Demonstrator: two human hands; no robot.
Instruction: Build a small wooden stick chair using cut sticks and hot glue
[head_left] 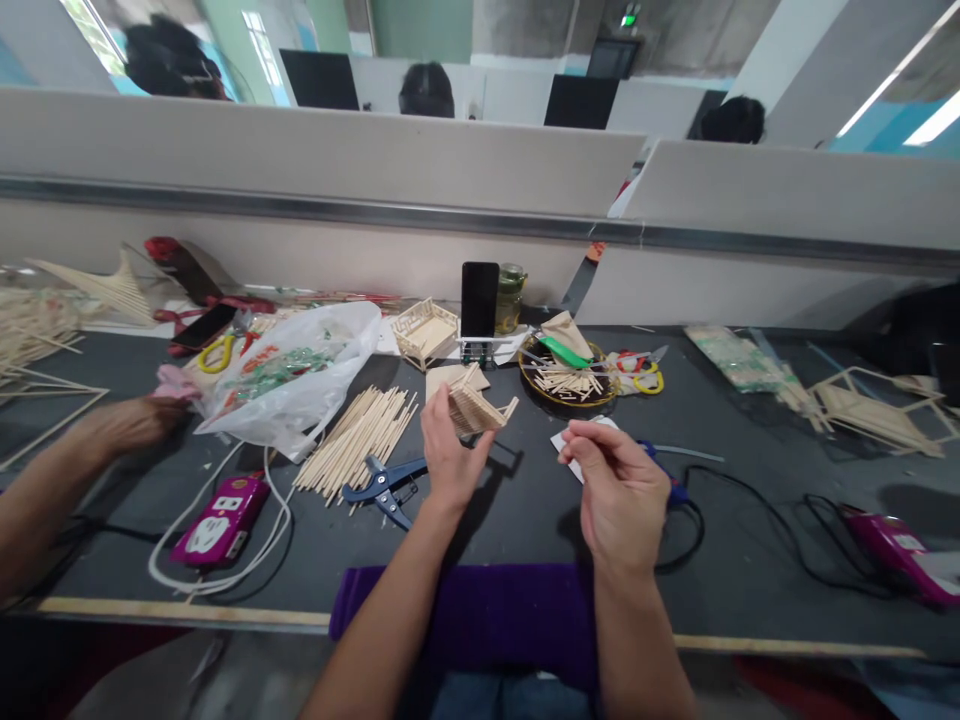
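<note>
My left hand [452,455] grips a small model made of thin wooden sticks [478,402], tilted above the table. To the right, my right hand [621,490] is closed with thumb and fingertips pinched together; whatever is between them is too small to make out. Under and behind it lie a white card [589,445] and a blue glue gun [673,488], partly hidden by the hand. Beside my left hand are blue-handled cutters [384,488] and a loose pile of wooden sticks [358,440]. A yellow-rimmed tray [531,385] holds short stick pieces behind my hands.
A phone [480,300] stands upright before a glass jar [510,298]. A hexagonal stick tray [424,332] and a white plastic bag [300,370] are left of it. Another person's hand [154,430] reaches in at left. Scissors [646,375], cables and magenta power strips [223,520] lie around.
</note>
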